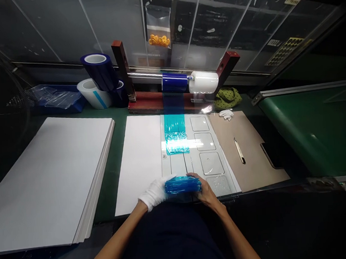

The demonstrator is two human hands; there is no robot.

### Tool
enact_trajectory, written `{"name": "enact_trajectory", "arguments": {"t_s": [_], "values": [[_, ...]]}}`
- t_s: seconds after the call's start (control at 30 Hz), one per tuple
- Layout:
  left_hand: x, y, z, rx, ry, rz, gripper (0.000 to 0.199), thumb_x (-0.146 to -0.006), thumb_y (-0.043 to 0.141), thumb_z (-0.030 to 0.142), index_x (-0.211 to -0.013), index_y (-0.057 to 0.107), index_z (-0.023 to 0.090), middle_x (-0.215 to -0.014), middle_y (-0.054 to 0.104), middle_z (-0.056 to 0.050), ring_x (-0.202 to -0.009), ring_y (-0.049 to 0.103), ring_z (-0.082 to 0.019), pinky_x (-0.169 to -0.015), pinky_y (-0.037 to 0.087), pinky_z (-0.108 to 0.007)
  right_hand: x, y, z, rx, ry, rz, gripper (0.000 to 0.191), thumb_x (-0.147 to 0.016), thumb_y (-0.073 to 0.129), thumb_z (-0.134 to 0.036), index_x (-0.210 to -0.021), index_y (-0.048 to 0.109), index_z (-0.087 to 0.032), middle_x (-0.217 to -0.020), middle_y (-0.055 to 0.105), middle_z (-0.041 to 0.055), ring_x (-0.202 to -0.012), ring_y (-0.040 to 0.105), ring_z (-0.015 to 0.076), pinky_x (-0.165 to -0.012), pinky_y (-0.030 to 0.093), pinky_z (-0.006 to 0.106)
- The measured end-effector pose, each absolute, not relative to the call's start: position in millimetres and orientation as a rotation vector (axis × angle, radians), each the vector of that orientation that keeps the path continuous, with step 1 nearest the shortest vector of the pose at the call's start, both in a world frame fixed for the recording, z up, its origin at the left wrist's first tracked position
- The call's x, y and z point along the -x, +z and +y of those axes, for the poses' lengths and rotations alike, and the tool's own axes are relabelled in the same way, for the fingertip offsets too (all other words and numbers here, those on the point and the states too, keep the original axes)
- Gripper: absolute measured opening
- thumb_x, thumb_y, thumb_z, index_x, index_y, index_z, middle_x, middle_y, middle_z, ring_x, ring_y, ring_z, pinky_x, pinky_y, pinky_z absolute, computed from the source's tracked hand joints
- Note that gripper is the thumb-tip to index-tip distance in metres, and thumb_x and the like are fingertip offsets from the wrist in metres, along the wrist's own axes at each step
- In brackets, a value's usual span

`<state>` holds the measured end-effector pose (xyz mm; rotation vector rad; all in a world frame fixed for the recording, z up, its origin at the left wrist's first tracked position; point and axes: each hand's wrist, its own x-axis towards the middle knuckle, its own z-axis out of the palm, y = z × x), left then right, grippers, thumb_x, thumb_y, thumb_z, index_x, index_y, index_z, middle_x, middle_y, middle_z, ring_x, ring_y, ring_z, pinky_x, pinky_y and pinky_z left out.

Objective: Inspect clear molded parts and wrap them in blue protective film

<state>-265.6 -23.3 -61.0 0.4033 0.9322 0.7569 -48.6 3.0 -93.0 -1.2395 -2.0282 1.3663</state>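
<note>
A thick stack of blue plastic film pieces (182,185) is held between my two hands, close to my body at the bench's front edge. My left hand (154,192), in a white glove, grips its left end. Bare, my right hand (205,189) wraps round the right end; some fingers are hidden behind the stack. Just beyond, a strip of blue film (174,123) runs down from a blue film roll (174,82) onto a sheet printed with rounded rectangles (210,163). The strip's near end looks wrinkled and shiny under the light.
A red stand (149,101) carries the blue roll and a white roll (203,82). More rolls (98,71) stand at the left, behind a stack of white sheets (53,174). To the right are a utility knife (240,151), a phone (271,155) and a green pouch (227,97).
</note>
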Motion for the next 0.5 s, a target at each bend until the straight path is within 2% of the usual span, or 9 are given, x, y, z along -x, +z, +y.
{"name": "enact_trajectory", "arguments": {"t_s": [0.1,0.2,0.27,0.37,0.43,0.5], "values": [[264,-65,-25,-0.339,0.782,0.899,0.038,-0.089,0.048,0.042,-0.102,0.063,0.010,-0.100,0.068,-0.008,-0.101,0.061,-0.023,-0.094,0.046,-0.041,48,-94,-1,1.227,1.334,-2.047,0.061,-0.068,0.052,-0.011,-0.128,0.048,-0.020,-0.124,0.055,0.0093,-0.112,0.054,0.0228,-0.094,0.045,0.038],[262,-66,-28,-0.309,0.808,0.885,0.038,-0.085,0.054,0.043,-0.099,0.064,0.009,-0.096,0.069,-0.008,-0.102,0.061,-0.026,-0.095,0.046,-0.045,50,-94,-2,1.235,1.302,-2.051,0.057,-0.069,0.048,-0.010,-0.125,0.051,-0.020,-0.122,0.057,0.0084,-0.111,0.055,0.0226,-0.091,0.047,0.037],[264,-63,-32,-0.323,0.843,0.899,0.037,-0.079,0.061,0.040,-0.097,0.066,0.008,-0.095,0.070,-0.008,-0.104,0.060,-0.030,-0.095,0.045,-0.046,53,-91,1,1.281,1.252,-2.061,0.049,-0.071,0.047,-0.011,-0.118,0.056,-0.020,-0.116,0.061,0.0076,-0.106,0.058,0.0229,-0.087,0.049,0.037],[271,-54,-38,-0.382,0.952,0.958,0.038,-0.066,0.075,0.029,-0.098,0.066,0.013,-0.099,0.070,-0.007,-0.110,0.056,-0.033,-0.098,0.044,-0.042,63,-65,8,1.385,1.162,-2.097,0.040,-0.074,0.057,-0.020,-0.114,0.058,-0.020,-0.100,0.068,0.0067,-0.095,0.064,0.0252,-0.081,0.052,0.038],[277,-46,-40,-0.407,1.039,0.986,0.046,-0.068,0.075,0.035,-0.108,0.062,0.018,-0.110,0.066,-0.005,-0.115,0.054,-0.030,-0.100,0.043,-0.040,73,-30,11,1.386,1.121,-2.093,0.049,-0.074,0.064,-0.030,-0.121,0.053,-0.022,-0.097,0.070,0.0071,-0.093,0.065,0.0264,-0.080,0.052,0.040],[283,-38,-38,-0.350,1.110,0.965,0.055,-0.076,0.064,0.050,-0.120,0.054,0.020,-0.120,0.061,-0.007,-0.116,0.053,-0.029,-0.100,0.043,-0.043,85,12,12,1.288,1.087,-2.105,0.057,-0.076,0.066,-0.038,-0.128,0.048,-0.024,-0.100,0.069,0.0079,-0.095,0.065,0.0265,-0.080,0.052,0.040]]}}
